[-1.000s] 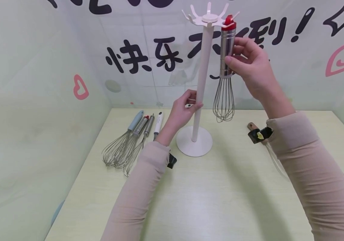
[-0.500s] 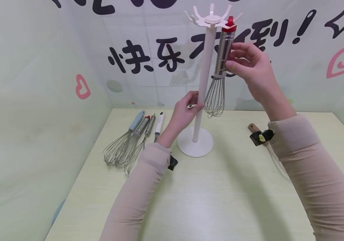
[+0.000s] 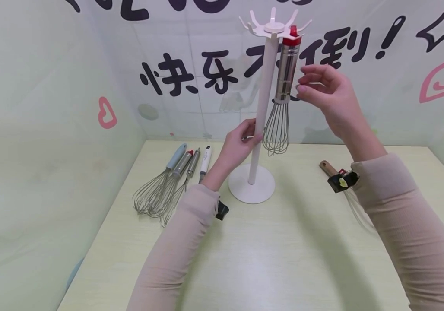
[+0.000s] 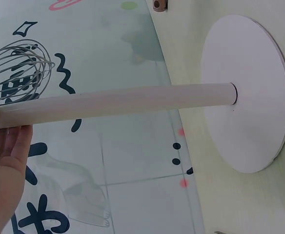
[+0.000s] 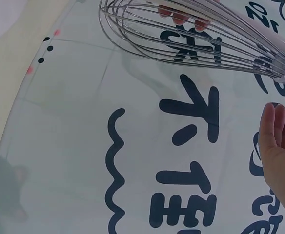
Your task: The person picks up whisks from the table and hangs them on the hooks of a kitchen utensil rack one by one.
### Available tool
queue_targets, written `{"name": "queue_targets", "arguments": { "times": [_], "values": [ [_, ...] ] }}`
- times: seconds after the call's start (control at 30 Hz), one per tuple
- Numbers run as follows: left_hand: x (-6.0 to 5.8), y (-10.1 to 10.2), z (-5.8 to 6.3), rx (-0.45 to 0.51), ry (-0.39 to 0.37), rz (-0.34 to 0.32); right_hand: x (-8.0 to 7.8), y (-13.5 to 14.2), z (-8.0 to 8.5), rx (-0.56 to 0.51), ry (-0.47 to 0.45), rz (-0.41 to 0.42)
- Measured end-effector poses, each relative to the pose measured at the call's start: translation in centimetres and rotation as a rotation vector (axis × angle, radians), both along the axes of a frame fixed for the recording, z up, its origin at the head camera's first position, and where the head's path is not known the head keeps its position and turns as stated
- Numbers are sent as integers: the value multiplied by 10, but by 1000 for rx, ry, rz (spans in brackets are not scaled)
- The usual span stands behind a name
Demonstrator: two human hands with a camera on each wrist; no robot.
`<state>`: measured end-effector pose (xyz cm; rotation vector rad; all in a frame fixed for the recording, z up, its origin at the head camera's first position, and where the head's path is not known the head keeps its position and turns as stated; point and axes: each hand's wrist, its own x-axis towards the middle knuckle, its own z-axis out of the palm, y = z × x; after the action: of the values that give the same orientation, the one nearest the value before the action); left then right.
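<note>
A whisk point(image 3: 286, 71) with a steel handle and red end cap hangs, wires down, from a prong of the white hook stand point(image 3: 267, 77). Just right of its handle is my right hand point(image 3: 328, 93), fingers loosely bent and apart from it. In the right wrist view the whisk's wire loops point(image 5: 191, 36) cross the top, with a gap to the hand. My left hand point(image 3: 238, 144) grips the stand's pole about midway, thumb in front. The left wrist view shows the pole point(image 4: 123, 105) running to its round base point(image 4: 252, 131) on the table.
On the table's left lie several whisks: one with a pale blue handle point(image 3: 176, 156), one red-capped point(image 3: 183, 163), a thin steel one point(image 3: 194, 162) and a white-handled tool point(image 3: 205, 160). A wooden-handled whisk point(image 3: 327, 167) lies at right, partly behind the right wrist. A printed curtain point(image 3: 222, 108) backs the table.
The whisk swung in toward the pole and hangs on the stand's prong. My right hand let go of its handle and drew back to the right. The left hand stayed on the pole.
</note>
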<state>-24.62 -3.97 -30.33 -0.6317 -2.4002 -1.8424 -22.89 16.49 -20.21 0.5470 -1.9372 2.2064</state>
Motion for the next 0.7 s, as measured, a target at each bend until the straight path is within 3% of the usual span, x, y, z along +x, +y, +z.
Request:
{"name": "queue_targets", "arguments": {
  "times": [0.2,0.47,0.7],
  "values": [
    [0,0,0,-23,-21,5,2,7,-7,32,-16,-10],
    [-1,0,0,-57,10,17,4,23,-21,16,-40,-1],
    [-1,1,0,-70,21,10,3,38,-38,95,-82,-47]
  ]
}}
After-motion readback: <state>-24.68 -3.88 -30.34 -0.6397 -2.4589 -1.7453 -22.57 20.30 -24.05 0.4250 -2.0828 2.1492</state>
